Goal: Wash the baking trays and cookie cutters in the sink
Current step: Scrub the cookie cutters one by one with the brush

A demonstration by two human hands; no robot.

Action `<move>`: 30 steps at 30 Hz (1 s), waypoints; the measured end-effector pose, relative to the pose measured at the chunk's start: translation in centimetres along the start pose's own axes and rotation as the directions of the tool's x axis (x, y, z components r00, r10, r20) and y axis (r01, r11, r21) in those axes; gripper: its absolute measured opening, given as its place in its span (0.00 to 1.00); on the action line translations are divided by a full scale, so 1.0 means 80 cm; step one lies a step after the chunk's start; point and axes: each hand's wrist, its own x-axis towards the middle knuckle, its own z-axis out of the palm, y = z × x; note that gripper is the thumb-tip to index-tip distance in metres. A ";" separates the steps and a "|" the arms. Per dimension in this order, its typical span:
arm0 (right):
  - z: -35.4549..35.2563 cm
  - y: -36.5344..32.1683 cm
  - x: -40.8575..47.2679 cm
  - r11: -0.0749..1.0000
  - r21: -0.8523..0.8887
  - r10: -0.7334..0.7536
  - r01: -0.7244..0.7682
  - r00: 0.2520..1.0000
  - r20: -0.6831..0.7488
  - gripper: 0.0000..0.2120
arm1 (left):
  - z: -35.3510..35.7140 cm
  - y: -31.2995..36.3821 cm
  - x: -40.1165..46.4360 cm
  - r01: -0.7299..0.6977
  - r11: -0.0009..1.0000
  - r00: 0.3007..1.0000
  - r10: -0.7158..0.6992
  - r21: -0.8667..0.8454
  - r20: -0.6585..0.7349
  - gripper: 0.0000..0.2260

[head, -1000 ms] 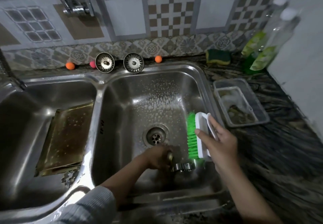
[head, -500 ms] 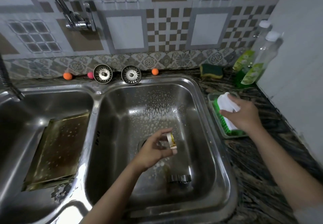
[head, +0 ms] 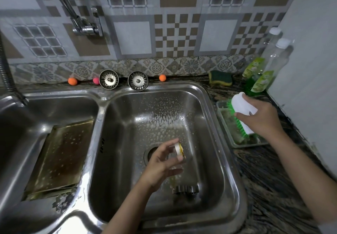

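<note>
Holding a small round cookie cutter point(head: 179, 149) up over the drain point(head: 155, 153), the left hand point(head: 162, 164) pinches it between thumb and fingertips, probably so it can be turned and scrubbed in the air rather than against the steel. A second, scalloped cutter point(head: 185, 189) lies on the basin floor nearer the person than the drain, apart from the hand. The right hand point(head: 262, 118) curls round the white back of the green-bristled brush point(head: 240, 113) and presses the bristles down into the clear tray point(head: 237, 140) on the worktop point(head: 269, 179), right of the drain and beyond the basin rim; I judge it is picking up soap. A baking tray point(head: 60, 159) leans tilted in the other basin, left of the drain, past the divider point(head: 96, 135).

Room above the drain is open, so the brush can come straight back over the rim. The basin walls close in only lower down, near the scalloped cutter.
</note>
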 end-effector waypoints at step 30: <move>0.135 -0.075 -0.116 0.771 0.624 0.037 -0.128 0.987 0.156 0.31 | 0.000 -0.016 -0.034 -0.018 0.990 0.981 -0.009 -0.140 -0.192 0.18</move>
